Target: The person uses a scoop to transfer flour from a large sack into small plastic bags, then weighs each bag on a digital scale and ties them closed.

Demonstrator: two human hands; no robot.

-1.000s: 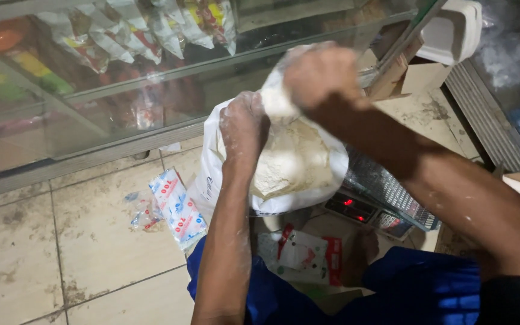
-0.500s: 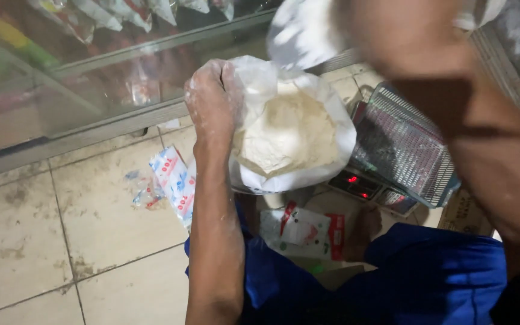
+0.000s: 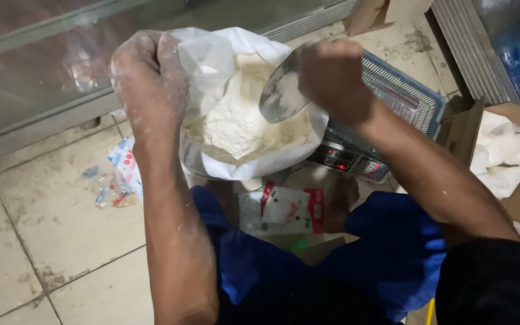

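Observation:
My left hand (image 3: 151, 84), dusted with flour, grips the rim of a clear plastic bag (image 3: 212, 60) and holds it open. Pale flour (image 3: 236, 129) fills the lower part of the bag. My right hand (image 3: 335, 78) is closed around the handle of a metal scoop (image 3: 281, 93), whose bowl sits inside the bag's mouth just above the flour. The bag hangs over my lap, in front of a digital scale (image 3: 356, 159) with a blue basket-like tray (image 3: 401, 96).
A glass display case (image 3: 43, 78) runs along the far left. Small printed packets (image 3: 121, 174) lie on the tiled floor, and another packet (image 3: 284, 210) lies by my knees. A cardboard box (image 3: 516, 150) holding white bags stands at the right.
My right hand came down from above the bag and now holds the scoop inside its mouth. The left hand keeps the bag's rim gripped; the view shifted downward.

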